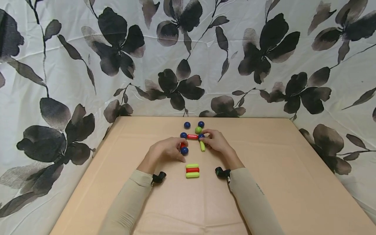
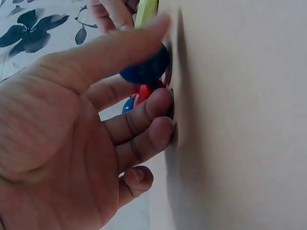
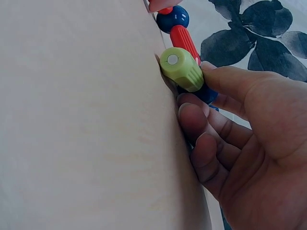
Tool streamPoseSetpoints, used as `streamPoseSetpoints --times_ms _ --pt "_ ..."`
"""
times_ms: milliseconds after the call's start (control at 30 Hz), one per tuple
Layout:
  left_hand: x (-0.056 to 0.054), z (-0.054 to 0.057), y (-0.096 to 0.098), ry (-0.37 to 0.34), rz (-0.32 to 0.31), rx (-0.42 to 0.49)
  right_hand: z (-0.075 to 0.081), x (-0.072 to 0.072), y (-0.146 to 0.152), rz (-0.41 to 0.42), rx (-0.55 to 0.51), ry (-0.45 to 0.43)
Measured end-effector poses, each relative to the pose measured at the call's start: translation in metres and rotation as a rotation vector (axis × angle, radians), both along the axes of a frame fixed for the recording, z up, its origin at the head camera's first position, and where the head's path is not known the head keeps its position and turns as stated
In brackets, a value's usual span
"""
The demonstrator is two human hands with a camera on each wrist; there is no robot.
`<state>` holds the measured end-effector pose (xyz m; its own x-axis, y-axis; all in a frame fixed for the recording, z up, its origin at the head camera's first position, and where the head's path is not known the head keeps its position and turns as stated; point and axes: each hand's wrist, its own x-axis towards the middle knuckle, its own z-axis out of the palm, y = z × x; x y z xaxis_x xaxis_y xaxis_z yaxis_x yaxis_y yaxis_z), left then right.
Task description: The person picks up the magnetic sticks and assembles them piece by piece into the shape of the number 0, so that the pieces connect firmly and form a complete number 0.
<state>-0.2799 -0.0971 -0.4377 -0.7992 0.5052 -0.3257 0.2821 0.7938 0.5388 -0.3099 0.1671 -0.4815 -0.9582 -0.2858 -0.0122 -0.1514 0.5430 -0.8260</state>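
Note:
My left hand (image 1: 168,147) has its fingers curled round a short red magnetic stick (image 1: 182,145). A blue ball (image 1: 184,150) at the stick's near end lies between those fingers and the thumb, which stands apart from it. Opposite, my right hand (image 1: 218,141) pinches another blue ball (image 1: 201,136) between thumb and fingers. From this ball a yellow-green magnetic stick (image 3: 184,69) points toward me, a metal disc showing in its end. A second red stick (image 1: 192,137) links the pinched ball to a blue ball (image 1: 183,135) at the left corner.
Beyond the joined pieces lie a green ball (image 1: 198,130) and two blue balls, one at the left (image 1: 187,125) and one at the right (image 1: 201,124). Nearer me, two yellow-green sticks flank a red stick (image 1: 192,170). A flowered cloth (image 1: 173,58) hangs behind the tan table (image 1: 264,147).

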Motion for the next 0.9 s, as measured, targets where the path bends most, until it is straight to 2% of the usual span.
streamPoseSetpoints --times_ms 200,567,900 --pt "-0.0016 -0.0047 0.0037 0.05 -0.031 0.006 -0.0008 -0.0002 -0.0003 -0.002 -0.005 0.003" --pt "-0.0015 -0.0043 0.0028 0.077 -0.044 0.067 -0.0026 -0.002 0.0005 -0.006 -0.003 0.012" --pt "-0.0036 -0.0097 0.0011 0.093 -0.048 0.12 -0.0038 -0.0021 0.0015 0.007 -0.008 0.023"
